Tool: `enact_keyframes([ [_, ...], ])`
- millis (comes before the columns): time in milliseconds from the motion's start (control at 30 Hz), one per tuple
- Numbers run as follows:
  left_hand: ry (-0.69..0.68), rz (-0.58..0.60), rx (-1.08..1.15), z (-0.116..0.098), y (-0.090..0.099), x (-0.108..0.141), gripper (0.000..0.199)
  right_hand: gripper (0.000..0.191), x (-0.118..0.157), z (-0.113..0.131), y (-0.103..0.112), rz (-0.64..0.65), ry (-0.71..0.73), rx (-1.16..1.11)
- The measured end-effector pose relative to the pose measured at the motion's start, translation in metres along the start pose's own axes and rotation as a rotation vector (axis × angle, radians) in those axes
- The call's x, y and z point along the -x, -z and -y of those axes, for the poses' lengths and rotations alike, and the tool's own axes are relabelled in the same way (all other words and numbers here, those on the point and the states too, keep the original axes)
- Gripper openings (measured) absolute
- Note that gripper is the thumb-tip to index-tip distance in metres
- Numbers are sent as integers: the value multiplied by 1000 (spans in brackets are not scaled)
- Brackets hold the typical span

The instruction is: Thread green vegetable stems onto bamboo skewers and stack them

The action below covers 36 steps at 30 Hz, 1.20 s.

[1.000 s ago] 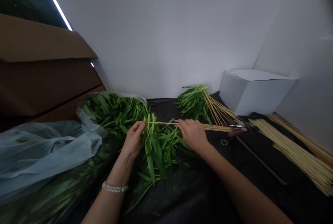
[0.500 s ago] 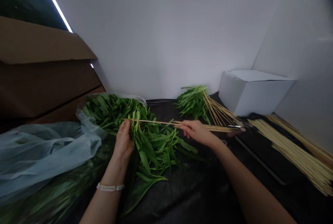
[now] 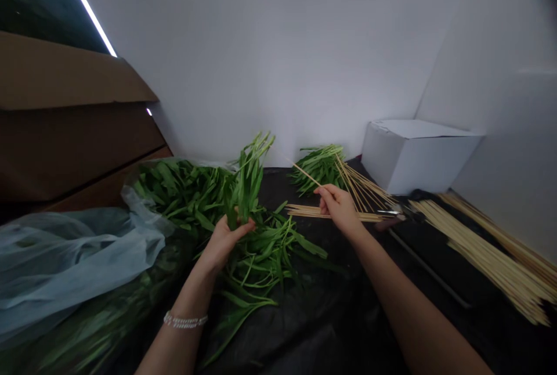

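Observation:
My left hand (image 3: 228, 235) is closed around a bunch of leafy greens (image 3: 250, 180), gripping it by the leaves with the pale stems pointing up. In my right hand (image 3: 337, 206) a thin wooden skewer (image 3: 307, 173) is pinched, its free end slanting up to the left. A gap shows between the skewer and the bunch. Loose leafy greens (image 3: 265, 247) lie on the black surface below my left hand. Just beneath my right hand rest several loose skewers (image 3: 304, 211).
Behind my right hand lies a pile of skewered greens (image 3: 319, 167). Many skewers (image 3: 483, 256) are stacked at the right, near a white box (image 3: 420, 154). To the left are a clear plastic bag (image 3: 87, 247), more greens (image 3: 178, 189) and a cardboard box (image 3: 73, 148).
My left hand has moved from the stem ends to the leaves and turned the bunch stems-up. The skewer, earlier level across to the stems, now tilts upward, apart from them.

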<state>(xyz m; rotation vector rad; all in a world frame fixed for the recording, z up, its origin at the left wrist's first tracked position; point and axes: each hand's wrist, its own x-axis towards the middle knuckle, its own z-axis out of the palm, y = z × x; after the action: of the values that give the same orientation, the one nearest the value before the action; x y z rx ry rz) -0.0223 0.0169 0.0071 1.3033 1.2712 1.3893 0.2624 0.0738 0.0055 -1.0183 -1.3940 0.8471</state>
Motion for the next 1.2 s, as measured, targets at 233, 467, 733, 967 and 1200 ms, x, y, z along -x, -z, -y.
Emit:
enact_keyframes([
  [233,26,93,59,-6,-2,0,46,43,-16,-24,13,-295,-58,-170],
  [467,48,92,77,-6,-3,2,46,46,-31,-66,46,-499,-145,2],
  [733,47,102,79,-3,-2,1,42,41,-32,-55,46,-590,29,-158],
  [967,60,112,76,1,-1,0,40,46,-36,-59,47,-549,-1,-249],
  [1200,94,103,86,6,1,-2,35,49,-36,-85,60,-600,-33,164],
])
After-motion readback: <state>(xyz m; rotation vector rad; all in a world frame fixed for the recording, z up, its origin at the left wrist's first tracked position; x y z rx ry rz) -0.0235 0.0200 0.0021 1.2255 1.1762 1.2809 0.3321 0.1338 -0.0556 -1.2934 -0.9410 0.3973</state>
